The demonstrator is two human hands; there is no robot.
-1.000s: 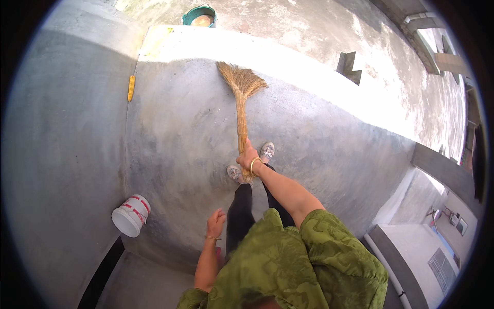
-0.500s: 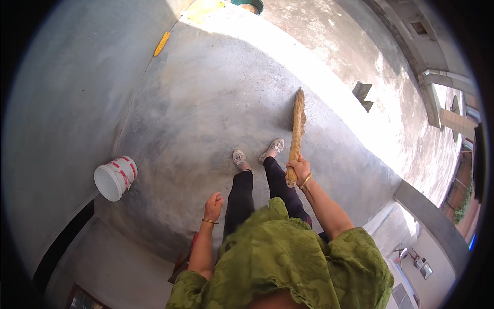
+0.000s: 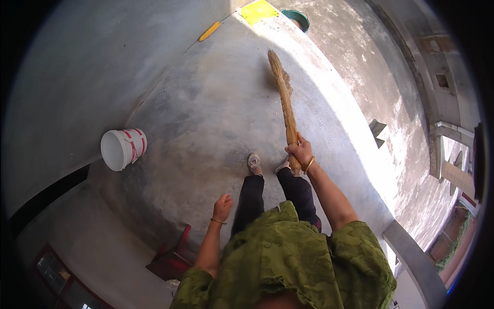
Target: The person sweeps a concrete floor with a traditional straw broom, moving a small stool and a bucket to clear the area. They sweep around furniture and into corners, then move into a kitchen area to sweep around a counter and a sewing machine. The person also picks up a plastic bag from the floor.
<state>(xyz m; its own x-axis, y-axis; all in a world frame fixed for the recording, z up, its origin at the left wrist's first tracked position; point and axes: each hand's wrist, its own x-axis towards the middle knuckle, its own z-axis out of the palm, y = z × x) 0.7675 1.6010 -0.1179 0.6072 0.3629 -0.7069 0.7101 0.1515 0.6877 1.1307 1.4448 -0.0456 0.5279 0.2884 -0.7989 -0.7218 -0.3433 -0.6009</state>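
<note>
My right hand (image 3: 301,151) grips a straw broom (image 3: 286,98) close to the end of its handle. The broom is long and tan, bound in a slim bundle. It points away from me over the grey concrete floor (image 3: 206,113), its far tip left of my hand. Against the bristles shows a brownish patch, too blurred to tell whether it is their shadow or sweepings. My left hand (image 3: 223,207) hangs near my left thigh, fingers curled in, with nothing visible in it. Both wrists wear bangles.
A white bucket (image 3: 135,146) with red bands lies on its side by the left wall. Beyond are a yellow corn-cob-shaped object (image 3: 209,31), a yellow sheet (image 3: 257,11) and a green basin (image 3: 303,20). A red chair (image 3: 177,252) stands behind my left arm. An angular piece (image 3: 377,133) lies right.
The broom's far end has swung forward and to the left, my right hand still around the handle. My view has turned, and my feet now show closer to my body.
</note>
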